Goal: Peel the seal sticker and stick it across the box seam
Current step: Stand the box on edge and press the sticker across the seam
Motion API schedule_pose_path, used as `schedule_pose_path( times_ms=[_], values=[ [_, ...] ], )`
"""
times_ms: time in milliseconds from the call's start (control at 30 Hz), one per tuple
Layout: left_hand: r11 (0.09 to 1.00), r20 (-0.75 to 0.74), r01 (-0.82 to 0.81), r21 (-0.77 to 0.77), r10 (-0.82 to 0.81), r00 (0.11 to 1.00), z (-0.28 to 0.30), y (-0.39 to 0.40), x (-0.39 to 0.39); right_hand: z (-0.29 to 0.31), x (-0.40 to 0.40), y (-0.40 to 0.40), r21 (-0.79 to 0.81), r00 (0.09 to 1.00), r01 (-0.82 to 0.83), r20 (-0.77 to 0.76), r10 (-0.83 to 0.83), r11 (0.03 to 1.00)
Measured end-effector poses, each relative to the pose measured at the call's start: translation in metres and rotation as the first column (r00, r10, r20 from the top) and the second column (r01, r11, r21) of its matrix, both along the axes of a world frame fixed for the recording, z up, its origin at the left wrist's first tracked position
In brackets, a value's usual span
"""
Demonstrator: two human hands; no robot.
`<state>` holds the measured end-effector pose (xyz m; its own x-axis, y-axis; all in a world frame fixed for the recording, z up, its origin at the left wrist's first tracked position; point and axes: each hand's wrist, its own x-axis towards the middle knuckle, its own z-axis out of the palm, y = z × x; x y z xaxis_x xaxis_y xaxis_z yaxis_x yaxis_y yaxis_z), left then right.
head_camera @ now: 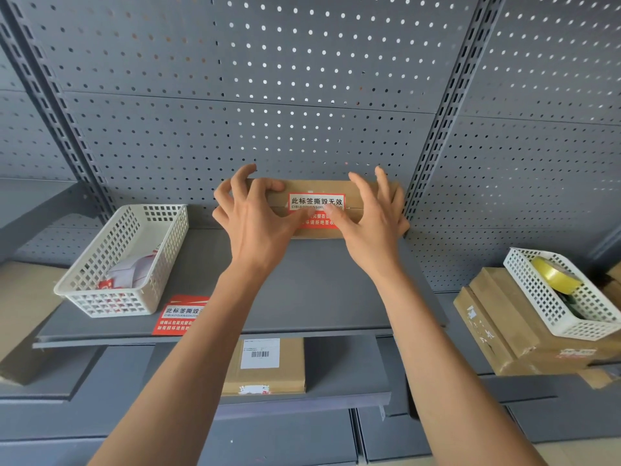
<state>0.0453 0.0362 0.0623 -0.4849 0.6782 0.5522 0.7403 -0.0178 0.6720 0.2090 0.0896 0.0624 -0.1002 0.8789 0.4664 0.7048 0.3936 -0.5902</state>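
Note:
A brown cardboard box (353, 190) lies on the grey shelf (319, 297) against the pegboard. A red and white seal sticker (316, 201) lies across the box's horizontal seam. My left hand (255, 216) rests on the box's left end, fingers spread, thumb pressing the sticker's lower left part. My right hand (373, 213) rests on the box's right end, fingers spread, its thumb on the sticker's lower right part. Both thumbs hide much of the sticker's red lower half.
A white basket (100, 287) with sticker sheets stands at the shelf's left; another red sticker (178, 316) lies at the shelf's front edge. At right, a white basket (544, 297) with a yellow tape roll (554, 275) sits on stacked boxes (497, 324). A labelled box (265, 364) lies below.

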Motion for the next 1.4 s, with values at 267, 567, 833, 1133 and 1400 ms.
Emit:
schedule_pose_path(
  times_ms=[267,567,833,1133,1400],
  values=[
    [0.997,-0.028,0.071,-0.032,-0.072,0.997,-0.001,-0.001,-0.008,0.002,0.01,-0.001,-0.07,0.995,-0.085,0.051,0.089,0.994],
    [0.989,-0.06,0.133,-0.069,-0.137,0.989,-0.001,-0.004,-0.015,0.008,0.018,-0.003,-0.146,0.981,-0.132,0.124,0.15,0.98],
    [0.998,-0.048,0.018,-0.061,-0.021,0.999,0.002,-0.004,0.005,0.006,0.009,-0.008,-0.079,0.992,-0.079,0.091,0.087,0.994],
    [0.998,-0.133,0.0,-0.067,-0.009,0.991,-0.002,-0.001,0.002,0.005,0.012,-0.004,-0.104,0.986,-0.109,0.112,0.121,0.989],
    [0.994,-0.165,0.014,-0.105,-0.031,0.986,-0.002,-0.004,0.0,0.008,0.02,-0.005,-0.148,0.974,-0.16,0.136,0.18,0.976]
  ],
)
